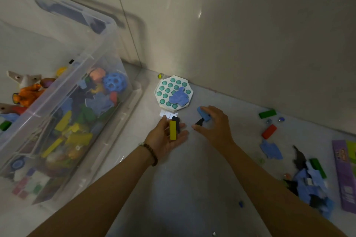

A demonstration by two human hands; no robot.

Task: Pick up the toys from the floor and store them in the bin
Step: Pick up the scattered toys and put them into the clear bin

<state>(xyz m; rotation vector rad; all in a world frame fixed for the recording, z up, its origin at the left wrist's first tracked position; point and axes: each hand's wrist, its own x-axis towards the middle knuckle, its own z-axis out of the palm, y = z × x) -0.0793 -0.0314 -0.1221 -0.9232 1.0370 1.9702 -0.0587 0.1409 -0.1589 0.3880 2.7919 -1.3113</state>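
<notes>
Toys in hand: a yellow block (173, 130) with a dark piece (176, 121) beside it, lying on the upturned palm of the left hand (169, 137) at frame centre, fingers relaxed and nearly straight, thumb off to the side; a blue foam piece (203, 114) and a small black piece (199, 122) gripped in the curled fingers of the right hand (214, 126), just right of the left hand and low over the floor (192, 188). Bin (107, 48): clear plastic, left of frame, already well filled with mixed toys, near the left hand. Toys on the floor: a white pop board with teal bubbles (166, 87) above the hands against the wall, a second blue foam piece (178, 97) lying on it, a white card (165, 114) at its lower edge, a yellow marble (159, 75) at its upper left; at right, a green block (267, 114), a red block (269, 131), glass marbles (281, 119), a loose blue foam shape (270, 150), a heap of blue and black foam pieces (308, 186) with another green block (318, 167) on it, and a purple box (342, 179) at the frame's right edge. Step judged: gathering, both hands loaded, task partly done with much remaining at right. Next move likely calls for carrying both loads left over the bin rim and letting go, the flat left palm kept level so the block does not slide off
</notes>
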